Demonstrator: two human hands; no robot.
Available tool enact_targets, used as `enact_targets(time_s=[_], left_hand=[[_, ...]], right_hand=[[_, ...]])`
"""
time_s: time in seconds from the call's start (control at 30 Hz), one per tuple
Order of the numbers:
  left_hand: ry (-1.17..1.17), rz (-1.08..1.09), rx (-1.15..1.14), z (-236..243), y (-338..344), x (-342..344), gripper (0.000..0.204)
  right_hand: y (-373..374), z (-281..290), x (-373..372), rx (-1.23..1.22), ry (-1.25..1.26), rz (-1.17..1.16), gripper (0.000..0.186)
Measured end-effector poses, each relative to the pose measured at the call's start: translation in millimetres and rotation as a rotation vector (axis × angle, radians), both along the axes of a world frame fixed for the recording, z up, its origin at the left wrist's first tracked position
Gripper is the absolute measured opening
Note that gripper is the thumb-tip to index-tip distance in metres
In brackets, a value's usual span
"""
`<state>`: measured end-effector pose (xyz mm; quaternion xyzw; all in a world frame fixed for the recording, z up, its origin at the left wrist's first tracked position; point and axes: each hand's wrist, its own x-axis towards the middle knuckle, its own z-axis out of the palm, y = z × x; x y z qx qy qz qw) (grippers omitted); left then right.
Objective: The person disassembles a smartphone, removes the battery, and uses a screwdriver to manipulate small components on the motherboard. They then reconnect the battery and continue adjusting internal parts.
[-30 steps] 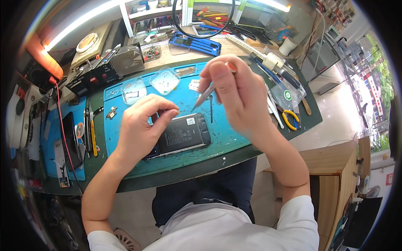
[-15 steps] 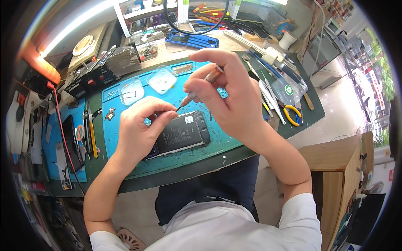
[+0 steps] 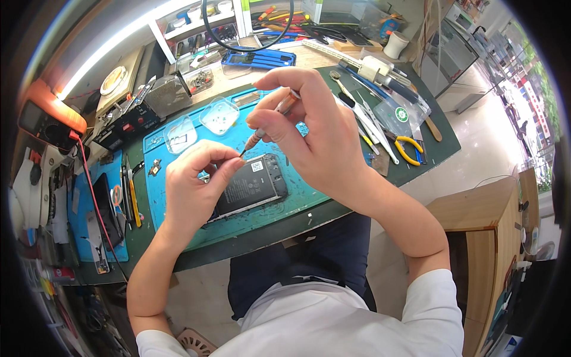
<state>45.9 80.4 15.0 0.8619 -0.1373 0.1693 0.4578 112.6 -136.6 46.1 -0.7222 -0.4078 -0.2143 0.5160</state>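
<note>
one slim pen-shaped tool with a brownish-orange and grey handle and a thin dark tip [image 3: 254, 141] slants down and leftward from the right hand [image 3: 321, 143], whose grip is closed on the handle between thumb and bent fingers. its point meets the fingertips of the left hand [image 3: 193, 178], a grip pinched together at thumb and forefinger; whether anything tiny sits between them, i cannot tell. just below, partly hidden by the left hand, a dark opened phone [image 3: 277, 179] lies flat on a bright blue work mat [image 3: 300, 193], its black rectangular battery [image 3: 244, 187] facing up. beyond the hands, two clear plastic boxes [image 3: 209, 126] stand on the mat. to the right, yellow-handled pliers [image 3: 408, 150] lie on the dark green desk [image 3: 437, 156].
</note>
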Motion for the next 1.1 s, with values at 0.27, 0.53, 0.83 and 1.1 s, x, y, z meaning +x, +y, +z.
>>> enact_targets(time_s=[0.27, 0.53, 0.83, 1.1], left_hand=[[0.081, -0.050, -0.104, -7.2, -11.9, 1.8, 0.008], [0.227, -0.193, 0.192, -7.7, -27.4, 0.7, 0.025], [0.222, -0.194, 0.206, -16.3, -26.7, 0.6, 0.025], [0.167, -0.201, 0.244, -11.7, -25.3, -3.4, 0.030]], right_hand=[[-14.1, 3.5, -9.4, -0.013, 0.058, 0.060, 0.045], [-33.4, -10.9, -10.5, -0.288, 0.039, -0.017, 0.047], [-30.0, -19.6, -5.5, -0.310, 0.022, 0.027, 0.045], [-30.6, -20.6, 1.1, -0.363, -0.105, 0.057, 0.045]])
